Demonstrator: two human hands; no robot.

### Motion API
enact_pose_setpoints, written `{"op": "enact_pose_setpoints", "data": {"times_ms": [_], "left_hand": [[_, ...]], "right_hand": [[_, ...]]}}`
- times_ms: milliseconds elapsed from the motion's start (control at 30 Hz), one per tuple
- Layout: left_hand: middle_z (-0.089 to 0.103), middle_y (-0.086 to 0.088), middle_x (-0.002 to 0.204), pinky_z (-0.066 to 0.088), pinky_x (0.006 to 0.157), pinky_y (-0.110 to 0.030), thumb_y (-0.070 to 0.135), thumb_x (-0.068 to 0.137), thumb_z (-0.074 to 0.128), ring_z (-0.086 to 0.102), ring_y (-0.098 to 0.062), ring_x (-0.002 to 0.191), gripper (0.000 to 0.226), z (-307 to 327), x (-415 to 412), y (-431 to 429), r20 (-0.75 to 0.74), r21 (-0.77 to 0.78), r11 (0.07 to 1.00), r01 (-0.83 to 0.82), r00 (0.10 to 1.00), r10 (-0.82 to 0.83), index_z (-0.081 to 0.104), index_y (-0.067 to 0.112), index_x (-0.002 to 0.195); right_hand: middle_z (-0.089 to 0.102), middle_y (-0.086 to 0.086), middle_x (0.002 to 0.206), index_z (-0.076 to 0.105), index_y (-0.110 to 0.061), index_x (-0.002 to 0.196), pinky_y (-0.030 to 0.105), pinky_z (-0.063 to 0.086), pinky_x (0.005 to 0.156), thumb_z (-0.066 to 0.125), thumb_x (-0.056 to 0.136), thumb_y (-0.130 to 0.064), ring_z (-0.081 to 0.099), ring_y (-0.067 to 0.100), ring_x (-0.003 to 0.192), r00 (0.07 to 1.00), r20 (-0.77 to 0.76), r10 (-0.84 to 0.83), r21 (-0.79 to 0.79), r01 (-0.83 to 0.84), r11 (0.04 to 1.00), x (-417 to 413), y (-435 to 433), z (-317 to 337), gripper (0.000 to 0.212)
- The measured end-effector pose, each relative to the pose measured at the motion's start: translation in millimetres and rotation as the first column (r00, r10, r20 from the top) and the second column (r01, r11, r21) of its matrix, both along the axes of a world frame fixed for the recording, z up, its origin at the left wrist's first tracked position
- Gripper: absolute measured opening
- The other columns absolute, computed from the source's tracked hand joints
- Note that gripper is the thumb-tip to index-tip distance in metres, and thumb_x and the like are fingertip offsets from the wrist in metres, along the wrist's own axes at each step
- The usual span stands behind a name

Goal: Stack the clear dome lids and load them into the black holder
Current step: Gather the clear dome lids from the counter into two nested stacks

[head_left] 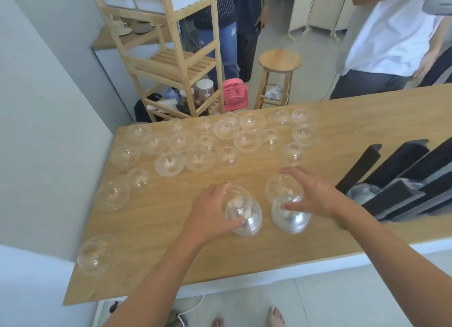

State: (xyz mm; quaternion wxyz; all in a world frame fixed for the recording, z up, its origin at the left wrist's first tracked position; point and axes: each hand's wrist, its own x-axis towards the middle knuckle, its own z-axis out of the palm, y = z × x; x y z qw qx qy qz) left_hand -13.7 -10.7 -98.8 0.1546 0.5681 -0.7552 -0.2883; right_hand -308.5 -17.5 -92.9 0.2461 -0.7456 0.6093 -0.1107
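Two short stacks of clear dome lids stand near the table's front edge. My left hand (210,211) grips the left stack (244,214) from its left side. My right hand (315,194) curls around the right stack (289,211), fingers over its top lid and thumb on its front. Several loose dome lids (199,160) lie scattered across the far and left parts of the wooden table (171,265). The black holder (401,187) with slanted channels sits at the right, and one channel has lids (362,194) in it.
One lid (96,255) sits alone at the table's front left corner. Beyond the table are a wooden shelf rack (176,64), a stool (278,74), a pink fan (233,94) and people standing. A grey wall runs along the left.
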Motion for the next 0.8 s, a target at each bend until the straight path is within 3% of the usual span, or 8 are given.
{"op": "enact_pose_setpoints", "data": {"times_ms": [100, 267, 400, 567, 800], "left_hand": [[0.040, 0.006, 0.146, 0.029, 0.111, -0.041, 0.050, 0.067, 0.074, 0.034, -0.018, 0.133, 0.094, -7.8, -16.2, -0.7, 0.105, -0.007, 0.999, 0.039, 0.994, -0.038, 0.033, 0.030, 0.149], [0.038, 0.004, 0.146, 0.031, 0.109, -0.041, 0.052, 0.067, 0.070, 0.034, -0.020, 0.132, 0.095, -18.3, -27.0, -2.7, 0.204, 0.023, 0.997, 0.073, 0.976, -0.076, 0.029, 0.029, 0.150], [0.033, 0.003, 0.150, 0.036, 0.108, -0.041, 0.050, 0.067, 0.071, 0.031, -0.020, 0.135, 0.098, -25.2, -31.6, -3.2, 0.212, 0.066, 0.994, 0.083, 0.973, -0.095, 0.026, 0.027, 0.151], [0.025, 0.005, 0.152, 0.038, 0.103, -0.039, 0.056, 0.063, 0.075, 0.031, -0.021, 0.136, 0.108, -35.5, -39.5, -1.1, 0.190, 0.138, 0.987, 0.088, 0.975, -0.114, 0.017, 0.031, 0.152], [0.036, 0.003, 0.135, 0.044, 0.095, -0.035, 0.041, 0.066, 0.081, 0.039, -0.019, 0.123, 0.099, -45.4, -51.9, 2.3, 0.188, 0.071, 0.992, 0.106, 0.975, -0.118, 0.020, 0.037, 0.144]], "right_hand": [[0.034, -0.015, 0.147, 0.034, -0.042, 0.142, 0.028, 0.044, 0.087, 0.080, 0.075, -0.043, 0.049, 0.012, 0.119, 1.000, -0.008, 0.008, 0.011, -0.008, 1.000, -8.6, 10.1, -10.5, 0.081], [0.037, -0.009, 0.147, 0.036, -0.037, 0.144, 0.033, 0.042, 0.102, 0.080, 0.076, -0.039, 0.042, 0.014, 0.129, 0.999, -0.021, 0.036, 0.017, -0.035, 0.999, -14.9, 18.3, -22.1, 0.082], [0.037, -0.008, 0.148, 0.037, -0.034, 0.145, 0.037, 0.041, 0.105, 0.081, 0.076, -0.038, 0.042, 0.017, 0.130, 0.998, -0.045, 0.042, 0.044, -0.040, 0.998, -18.4, 20.4, -30.7, 0.082], [0.030, -0.010, 0.151, 0.033, -0.037, 0.147, 0.031, 0.040, 0.102, 0.081, 0.076, -0.038, 0.041, 0.017, 0.129, 0.999, -0.022, 0.023, 0.090, -0.021, 0.996, -20.1, 18.8, -38.0, 0.086], [0.023, -0.014, 0.154, 0.026, -0.044, 0.147, 0.032, 0.045, 0.100, 0.082, 0.073, -0.042, 0.046, 0.017, 0.127, 0.999, -0.044, 0.022, 0.145, -0.016, 0.989, -20.0, 15.2, -40.2, 0.093]]}}
